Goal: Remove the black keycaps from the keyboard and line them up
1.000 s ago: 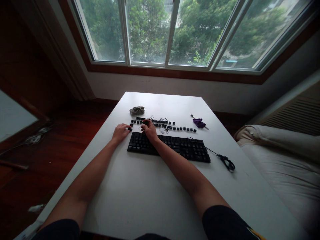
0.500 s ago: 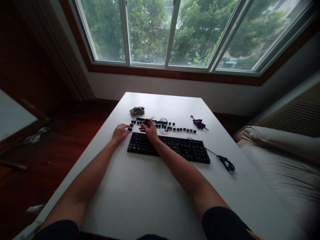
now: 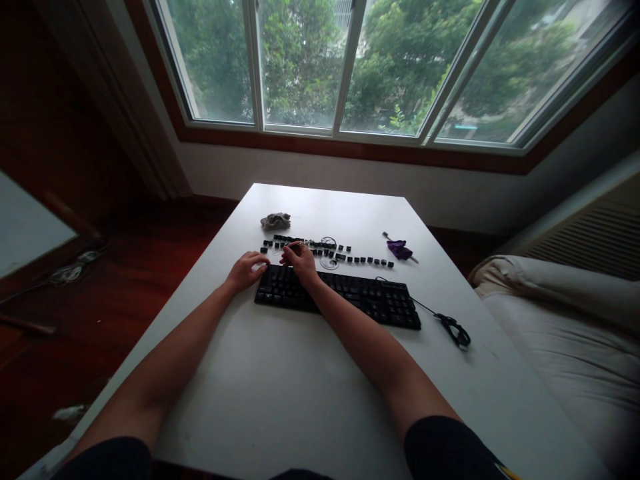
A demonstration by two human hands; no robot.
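Note:
A black keyboard (image 3: 370, 293) lies on the white table (image 3: 280, 373). At its upper left corner is my left hand (image 3: 247, 272), thumb and fingers drawn together around a small black keycap that they mostly hide. Over the keyboard's upper left part, my right hand (image 3: 301, 263) is closed on a thin wire tool that looks like a keycap puller (image 3: 296, 245); its ends are hard to make out. Loose black keycaps (image 3: 370, 260) stand in uneven rows just behind the keyboard, some hidden by my right hand.
A crumpled grey cloth (image 3: 275, 221) sits at the back left. To the right lies a brush wrapped in purple cloth (image 3: 400, 250). The keyboard's bundled cable (image 3: 455, 331) rests right of it. A pale sofa (image 3: 545, 320) flanks the table.
My left hand has shifted right to the keyboard's corner, and the keycap it was touching is gone from the table. My right hand's wire tool has swung lower.

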